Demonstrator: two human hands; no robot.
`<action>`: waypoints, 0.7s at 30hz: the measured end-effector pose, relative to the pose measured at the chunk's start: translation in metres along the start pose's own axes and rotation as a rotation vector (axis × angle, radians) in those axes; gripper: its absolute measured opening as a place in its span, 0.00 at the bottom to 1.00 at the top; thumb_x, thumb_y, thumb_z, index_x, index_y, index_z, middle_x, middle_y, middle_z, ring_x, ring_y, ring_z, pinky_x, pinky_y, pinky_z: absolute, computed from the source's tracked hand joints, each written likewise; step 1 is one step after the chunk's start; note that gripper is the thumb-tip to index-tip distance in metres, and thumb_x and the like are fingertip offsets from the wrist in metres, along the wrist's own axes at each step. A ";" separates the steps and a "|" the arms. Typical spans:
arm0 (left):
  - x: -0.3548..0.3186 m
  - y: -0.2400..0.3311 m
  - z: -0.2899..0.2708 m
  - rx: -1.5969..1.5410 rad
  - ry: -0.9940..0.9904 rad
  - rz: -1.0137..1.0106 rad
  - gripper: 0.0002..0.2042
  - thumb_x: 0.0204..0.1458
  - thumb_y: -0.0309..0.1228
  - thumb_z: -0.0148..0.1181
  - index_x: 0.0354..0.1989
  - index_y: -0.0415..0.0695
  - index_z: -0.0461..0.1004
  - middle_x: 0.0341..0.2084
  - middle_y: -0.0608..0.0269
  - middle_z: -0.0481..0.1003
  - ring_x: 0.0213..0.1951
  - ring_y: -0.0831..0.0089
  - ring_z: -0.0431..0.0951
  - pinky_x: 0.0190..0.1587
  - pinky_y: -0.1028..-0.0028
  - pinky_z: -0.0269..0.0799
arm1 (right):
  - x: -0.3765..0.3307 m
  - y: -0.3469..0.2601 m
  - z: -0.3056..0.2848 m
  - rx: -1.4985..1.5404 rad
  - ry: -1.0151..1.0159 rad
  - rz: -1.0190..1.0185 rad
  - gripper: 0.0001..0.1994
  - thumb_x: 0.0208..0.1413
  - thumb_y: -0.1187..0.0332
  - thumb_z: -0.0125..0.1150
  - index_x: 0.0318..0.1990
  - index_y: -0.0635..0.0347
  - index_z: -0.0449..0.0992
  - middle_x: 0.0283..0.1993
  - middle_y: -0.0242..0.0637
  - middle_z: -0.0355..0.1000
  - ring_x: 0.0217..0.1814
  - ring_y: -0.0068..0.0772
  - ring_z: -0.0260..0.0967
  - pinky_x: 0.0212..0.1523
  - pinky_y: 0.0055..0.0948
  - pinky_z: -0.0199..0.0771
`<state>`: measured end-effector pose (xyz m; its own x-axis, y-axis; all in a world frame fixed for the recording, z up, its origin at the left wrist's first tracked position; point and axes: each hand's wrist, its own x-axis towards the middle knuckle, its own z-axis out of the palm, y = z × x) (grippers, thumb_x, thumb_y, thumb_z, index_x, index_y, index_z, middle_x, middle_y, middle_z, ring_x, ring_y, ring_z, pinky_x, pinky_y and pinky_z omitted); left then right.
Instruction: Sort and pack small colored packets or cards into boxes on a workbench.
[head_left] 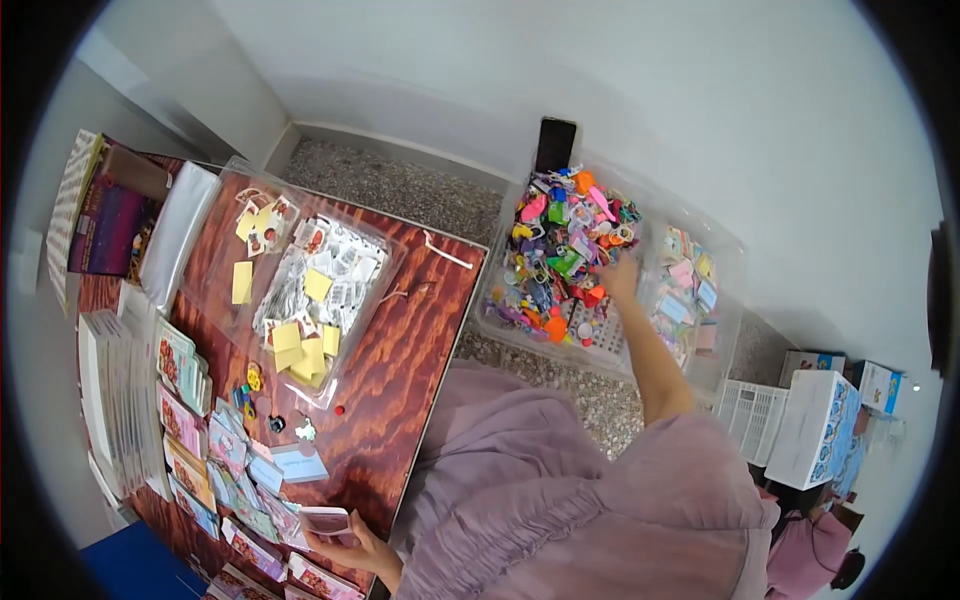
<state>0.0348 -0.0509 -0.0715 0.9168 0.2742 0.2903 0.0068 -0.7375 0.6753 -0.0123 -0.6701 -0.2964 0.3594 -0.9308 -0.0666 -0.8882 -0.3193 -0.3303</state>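
My left hand (pixel 358 548) is closed around a small pink box (pixel 328 520) over the near edge of the wood-patterned table (pixel 385 425). My right hand (pixel 621 277) reaches into a clear plastic bin of colourful small trinkets (pixel 560 255). Its fingertips are down among the pieces, so I cannot make out whether they grip one. Packets and cards in pink, green and blue (pixel 235 460) lie beside my left hand. A flat light-blue box (pixel 300 463) rests close by, near several tiny loose trinkets (pixel 305 430).
On the table, a clear tray holds white printed packets (pixel 335 260) and yellow slips (pixel 300 350). Stacked white boxes (pixel 118 400) line the left side. A second clear bin (pixel 735 270) holds small packets. A dark phone (pixel 555 143) leans at the trinket bin's far edge. Another person (pixel 810 550) sits at lower right.
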 end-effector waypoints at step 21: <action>-0.027 0.058 -0.013 0.111 0.167 -0.096 0.39 0.37 0.28 0.78 0.61 0.38 0.64 0.55 0.52 0.69 0.56 0.57 0.71 0.58 0.63 0.67 | 0.089 -0.012 0.039 -0.170 0.009 -0.191 0.42 0.41 0.59 0.73 0.66 0.55 0.61 0.51 0.53 0.74 0.55 0.59 0.71 0.56 0.52 0.69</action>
<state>0.0048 -0.0928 -0.0316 0.8309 0.4379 0.3432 0.1428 -0.7640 0.6292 0.0415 -0.7422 -0.3352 0.5237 -0.8519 -0.0090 -0.8399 -0.5144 -0.1732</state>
